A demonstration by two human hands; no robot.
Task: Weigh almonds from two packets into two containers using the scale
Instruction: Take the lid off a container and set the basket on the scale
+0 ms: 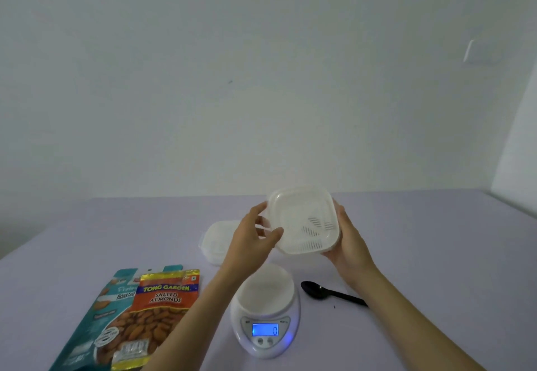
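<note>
Container held in the air over the scale, packets not yet opened

On the counter, covered in pale cloth, the main risk is the lidded white container: the left hand and right hand each close a grip on opposite edges and hold it tilted above the scale, so a slip while prying the lid could drop it onto the platform and spoil the zero on the lit display. The second container sits behind the left hand, easily knocked by that arm. The orange almond packet overlaps the teal packet at the left. The black spoon lies just right of the scale, within the right forearm's sweep.
</note>
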